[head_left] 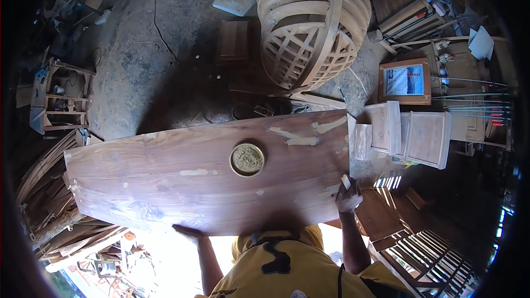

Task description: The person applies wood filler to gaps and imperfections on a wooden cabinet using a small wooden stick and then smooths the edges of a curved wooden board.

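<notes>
A broad brown wooden panel (210, 198) spreads in front of me, with pale filler-like patches on its surface. Near its middle stands a round, shallow tin (247, 160) holding a yellowish-brown, paste-like stuff. At the panel's near edge, left of my body, my left hand (190, 233) rests with its fingers stretched out along the rim. My right hand (348, 197) is at the right end of the panel, its fingers closed around a small pale flat piece (345, 182). Most of that piece is hidden by the fingers, so its kind is unclear.
Beyond the panel stands a large ribbed wooden frame (314, 22) with latticework. Drawer-like wooden pieces (422, 138) sit to the right, above a slatted wooden frame (430, 256). Stacked boards (61, 226) lie at the left. A pale stand base (234, 1) is on the floor.
</notes>
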Tool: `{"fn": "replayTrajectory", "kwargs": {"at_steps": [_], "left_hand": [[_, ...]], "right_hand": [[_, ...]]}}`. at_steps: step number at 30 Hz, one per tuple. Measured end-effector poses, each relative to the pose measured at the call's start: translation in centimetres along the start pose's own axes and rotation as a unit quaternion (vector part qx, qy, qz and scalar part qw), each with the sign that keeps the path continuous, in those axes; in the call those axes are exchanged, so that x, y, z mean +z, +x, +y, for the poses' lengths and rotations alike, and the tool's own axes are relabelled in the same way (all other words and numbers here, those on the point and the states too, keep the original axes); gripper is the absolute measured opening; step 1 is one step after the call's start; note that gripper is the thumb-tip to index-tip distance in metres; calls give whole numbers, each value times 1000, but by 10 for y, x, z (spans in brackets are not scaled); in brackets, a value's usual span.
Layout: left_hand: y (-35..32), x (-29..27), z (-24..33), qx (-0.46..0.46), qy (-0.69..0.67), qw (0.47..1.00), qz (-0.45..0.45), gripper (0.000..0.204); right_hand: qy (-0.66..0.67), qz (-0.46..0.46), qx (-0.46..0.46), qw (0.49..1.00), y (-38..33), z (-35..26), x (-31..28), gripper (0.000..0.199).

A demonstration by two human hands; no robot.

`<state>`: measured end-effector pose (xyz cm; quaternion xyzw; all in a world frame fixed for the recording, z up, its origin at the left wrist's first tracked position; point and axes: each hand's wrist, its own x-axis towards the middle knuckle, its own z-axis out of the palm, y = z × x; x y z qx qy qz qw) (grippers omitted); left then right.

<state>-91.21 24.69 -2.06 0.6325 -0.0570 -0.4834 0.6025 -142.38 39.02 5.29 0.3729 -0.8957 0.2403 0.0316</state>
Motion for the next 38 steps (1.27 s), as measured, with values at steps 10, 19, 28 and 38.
{"fn": "replayTrajectory", "kwargs": {"at_steps": [10,19,28,38], "left_hand": [[-32,35,21,18,230,959,162,85],[-26,16,16,41,267,946,180,93],[-15,-30,4,16,374,917,135,68],[3,-44,85,-263,291,882,-262,99]], "right_hand": [[3,-70,78,994,3,14,-2,10],[4,-62,47,997,6,6,5,9],[-32,-18,10,999,0,11,6,18],[-225,-42,132,964,-13,42,12,40]]}}
